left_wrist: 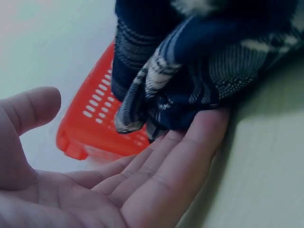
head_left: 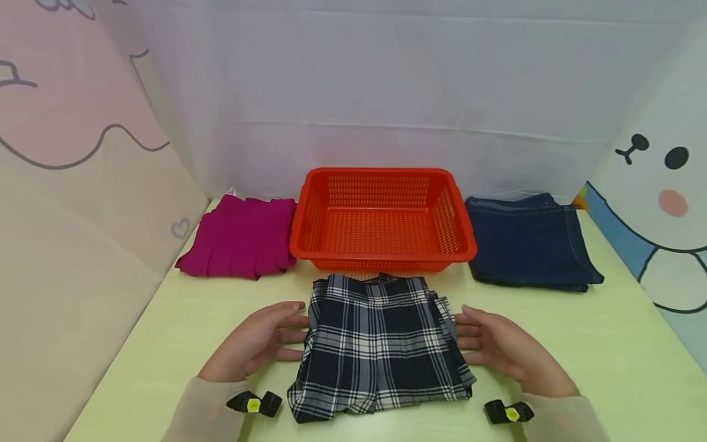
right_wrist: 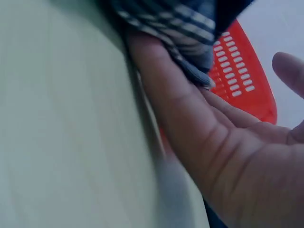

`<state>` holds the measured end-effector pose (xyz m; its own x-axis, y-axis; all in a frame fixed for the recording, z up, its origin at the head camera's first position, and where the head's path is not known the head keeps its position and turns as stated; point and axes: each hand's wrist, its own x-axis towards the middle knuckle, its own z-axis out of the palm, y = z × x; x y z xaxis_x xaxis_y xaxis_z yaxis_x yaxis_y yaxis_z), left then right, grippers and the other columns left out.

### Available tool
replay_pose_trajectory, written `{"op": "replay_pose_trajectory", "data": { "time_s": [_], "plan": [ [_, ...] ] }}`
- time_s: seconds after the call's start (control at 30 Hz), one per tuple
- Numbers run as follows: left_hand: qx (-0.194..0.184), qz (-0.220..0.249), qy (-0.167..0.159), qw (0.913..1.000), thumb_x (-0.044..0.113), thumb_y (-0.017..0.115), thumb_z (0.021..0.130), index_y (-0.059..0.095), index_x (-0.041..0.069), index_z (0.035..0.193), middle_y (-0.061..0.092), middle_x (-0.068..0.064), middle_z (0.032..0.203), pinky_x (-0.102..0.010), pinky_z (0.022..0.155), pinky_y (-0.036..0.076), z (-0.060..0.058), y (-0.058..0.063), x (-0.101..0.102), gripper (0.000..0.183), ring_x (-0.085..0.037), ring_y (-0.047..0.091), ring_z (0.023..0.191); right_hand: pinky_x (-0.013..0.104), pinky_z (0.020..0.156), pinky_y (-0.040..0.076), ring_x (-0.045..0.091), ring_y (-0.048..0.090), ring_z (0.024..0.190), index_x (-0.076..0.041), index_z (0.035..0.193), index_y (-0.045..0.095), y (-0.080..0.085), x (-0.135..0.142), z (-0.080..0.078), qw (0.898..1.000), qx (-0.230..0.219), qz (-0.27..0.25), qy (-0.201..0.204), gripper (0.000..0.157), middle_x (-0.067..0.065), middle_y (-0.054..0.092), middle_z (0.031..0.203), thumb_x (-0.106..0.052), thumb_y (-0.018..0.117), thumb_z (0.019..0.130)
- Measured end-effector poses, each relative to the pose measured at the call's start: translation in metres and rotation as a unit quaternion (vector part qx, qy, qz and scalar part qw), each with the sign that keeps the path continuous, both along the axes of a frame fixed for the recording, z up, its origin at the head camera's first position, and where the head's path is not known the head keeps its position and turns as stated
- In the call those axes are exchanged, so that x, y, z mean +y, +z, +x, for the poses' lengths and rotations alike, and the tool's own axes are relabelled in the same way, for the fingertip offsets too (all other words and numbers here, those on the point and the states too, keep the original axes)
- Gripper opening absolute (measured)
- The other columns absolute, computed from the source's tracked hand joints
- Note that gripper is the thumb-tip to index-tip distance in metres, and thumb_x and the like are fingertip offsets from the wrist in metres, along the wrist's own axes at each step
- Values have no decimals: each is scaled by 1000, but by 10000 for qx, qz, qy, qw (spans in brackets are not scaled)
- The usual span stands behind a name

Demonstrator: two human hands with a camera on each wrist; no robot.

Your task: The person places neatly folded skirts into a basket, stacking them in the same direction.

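A folded black-and-white plaid skirt [head_left: 375,350] lies on the table in front of the basket, its wider hem toward me. My left hand [head_left: 267,337] is at its left edge, fingers extended and thumb apart. In the left wrist view the fingertips [left_wrist: 209,123] go in beneath the cloth. From the opposite side my right hand [head_left: 494,341] reaches the right edge with straight fingers. The right wrist view has those fingertips [right_wrist: 145,47] tucked under the plaid fabric, partly hidden by it.
Behind the skirt stands a red perforated plastic basket [head_left: 383,256] with nothing in it. Folded magenta cloth [head_left: 243,239] lies to its left, and folded dark blue denim [head_left: 530,245] to its right. A white curtain [head_left: 386,80] closes off the back of the pale green table [head_left: 149,380].
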<state>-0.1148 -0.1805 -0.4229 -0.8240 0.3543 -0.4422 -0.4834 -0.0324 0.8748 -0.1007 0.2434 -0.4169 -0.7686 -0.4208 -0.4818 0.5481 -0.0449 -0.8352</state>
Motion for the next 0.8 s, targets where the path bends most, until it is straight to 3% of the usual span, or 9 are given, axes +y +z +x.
{"op": "replay_pose_trajectory", "data": {
  "time_s": [0.1, 0.2, 0.27, 0.4, 0.5, 0.67, 0.8],
  "plan": [
    [-203, 296, -184, 9992, 35, 55, 94, 34, 3, 140, 45, -24, 134, -51, 83, 50, -1, -2, 1, 60, -38, 55, 110, 47, 87, 48, 30, 58, 105, 6, 127, 39, -4, -4, 0, 9987, 24, -476, 160, 49, 18, 57, 118, -36, 38, 101],
    [-324, 590, -394, 9970, 28, 56, 94, 32, 3, 141, 51, -20, 129, -51, 83, 49, -2, -2, 2, 58, -36, 56, 109, 47, 85, 50, 28, 61, 100, 2, 125, 45, -7, -6, 1, 9963, 147, -804, 255, 36, 12, 64, 109, -26, 40, 101],
    [-372, 798, -495, 9949, 23, 55, 94, 29, 4, 143, 53, -18, 128, -52, 84, 49, -2, -2, 4, 58, -35, 56, 110, 45, 85, 50, 26, 62, 99, 1, 132, 39, -9, -8, 2, 9960, 184, -847, 202, 38, 10, 64, 110, -19, 44, 100],
    [-364, 1077, -476, 9924, 12, 57, 92, 24, 10, 145, 49, -14, 132, -53, 82, 49, 1, 0, 10, 62, -32, 57, 107, 43, 88, 49, 25, 61, 103, 1, 145, 16, -9, -11, 2, 9976, 137, -672, 12, 61, 10, 61, 119, -9, 51, 96],
    [-247, 991, -372, 9941, 8, 62, 88, 23, 15, 145, 43, -15, 135, -53, 79, 50, 5, 1, 19, 69, -29, 58, 102, 41, 90, 48, 25, 60, 106, 0, 147, 9, -8, -13, 2, 9985, 159, -529, -5, 70, 10, 58, 124, -7, 54, 94],
    [60, 255, -112, 9996, 9, 76, 76, 25, 20, 143, 40, -11, 139, -47, 78, 52, 9, -1, 34, 85, -27, 57, 103, 42, 90, 47, 27, 61, 105, -2, 147, 10, -7, -16, 2, 9989, 155, -437, 3, 73, 11, 57, 125, -9, 57, 92],
    [186, 104, 20, 9998, 4, 76, 73, 26, 20, 143, 41, -10, 139, -46, 78, 52, 8, -6, 36, 87, -29, 57, 105, 43, 90, 47, 28, 60, 106, -3, 147, 11, -6, -18, 3, 9997, 213, 11, 78, 77, 14, 56, 127, -13, 62, 90]
  ]
}}
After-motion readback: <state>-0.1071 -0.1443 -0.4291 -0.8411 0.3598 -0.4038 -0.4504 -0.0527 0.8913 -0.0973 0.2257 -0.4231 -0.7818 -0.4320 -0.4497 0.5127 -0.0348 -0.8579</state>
